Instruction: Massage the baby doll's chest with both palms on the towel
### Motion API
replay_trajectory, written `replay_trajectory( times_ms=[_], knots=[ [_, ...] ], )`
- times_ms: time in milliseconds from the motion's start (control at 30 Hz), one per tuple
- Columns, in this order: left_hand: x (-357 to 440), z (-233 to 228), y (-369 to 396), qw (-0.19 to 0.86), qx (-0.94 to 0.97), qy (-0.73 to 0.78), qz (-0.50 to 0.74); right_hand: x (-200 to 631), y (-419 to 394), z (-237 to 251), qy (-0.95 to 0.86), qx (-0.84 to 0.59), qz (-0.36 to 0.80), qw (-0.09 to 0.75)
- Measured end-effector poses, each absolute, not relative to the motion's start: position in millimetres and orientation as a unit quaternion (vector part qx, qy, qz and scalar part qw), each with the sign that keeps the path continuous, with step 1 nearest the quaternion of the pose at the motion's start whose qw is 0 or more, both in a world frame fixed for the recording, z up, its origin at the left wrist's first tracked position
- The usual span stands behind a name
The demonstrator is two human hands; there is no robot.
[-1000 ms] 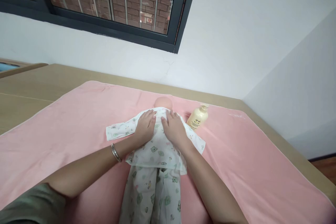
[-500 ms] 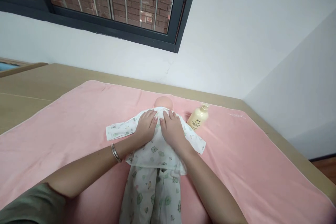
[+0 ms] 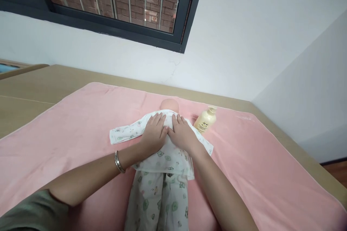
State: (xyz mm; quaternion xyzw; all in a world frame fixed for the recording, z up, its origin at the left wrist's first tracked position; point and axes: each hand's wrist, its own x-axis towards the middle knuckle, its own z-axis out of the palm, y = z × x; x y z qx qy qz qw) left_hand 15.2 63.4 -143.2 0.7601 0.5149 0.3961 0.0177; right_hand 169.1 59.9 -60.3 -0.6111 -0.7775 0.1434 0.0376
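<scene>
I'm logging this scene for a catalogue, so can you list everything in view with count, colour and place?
doll: one, pale bald head, lying on the pink cloth
doll's top: one, white with small green prints, on the doll
doll's trousers: one, same print, nearest the camera
pump bottle: one, cream, lying right of the doll's head
pink cloth: one, spread over the table
table: one, tan
window: one, dark frame, on the white wall
bracelet: one, silver, left wrist
left hand: flat on the top
right hand: flat on the top
</scene>
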Motion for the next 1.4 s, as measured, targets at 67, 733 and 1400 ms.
replay_trajectory(
  times_ms=[67,733,1400],
  knots=[
    [15.6,-140.9,63.3,0.032,0.758,0.525,0.384,172.0,60.3,-59.6,-0.764,-0.625,0.15,0.043],
    [15.7,-131.4,54.3,0.018,0.794,0.527,0.302,166.4,62.7,-63.5,-0.789,-0.6,0.08,0.102],
    [12.3,-127.1,68.0,0.036,0.788,0.541,0.293,164.4,60.2,-63.4,-0.787,-0.606,0.043,0.105]
  ],
)
